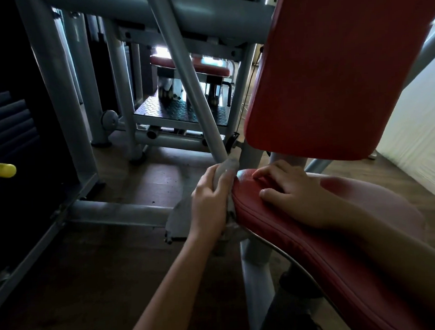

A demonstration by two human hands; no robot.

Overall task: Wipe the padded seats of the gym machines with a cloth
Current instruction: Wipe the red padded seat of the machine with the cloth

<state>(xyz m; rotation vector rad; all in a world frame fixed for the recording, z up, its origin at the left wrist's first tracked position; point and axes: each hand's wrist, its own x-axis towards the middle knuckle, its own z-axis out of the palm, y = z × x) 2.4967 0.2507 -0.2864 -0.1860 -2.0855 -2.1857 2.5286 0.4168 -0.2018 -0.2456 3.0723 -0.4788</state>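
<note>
A red padded seat [317, 255] runs from the centre to the lower right, under a red padded backrest [332, 70]. My left hand [209, 203] grips a grey cloth [225, 168] and holds it against the seat's left side edge. The cloth sticks out above my fingers and hangs a little below them. My right hand [293, 196] rests flat on top of the seat near its far end, fingers spread and slightly bent.
Grey steel frame tubes [186, 73] cross just behind the seat, with a base bar [118, 213] on the wooden floor at the left. A black weight stack with a yellow pin [2, 170] stands at far left. Another red-padded machine [193, 67] stands behind.
</note>
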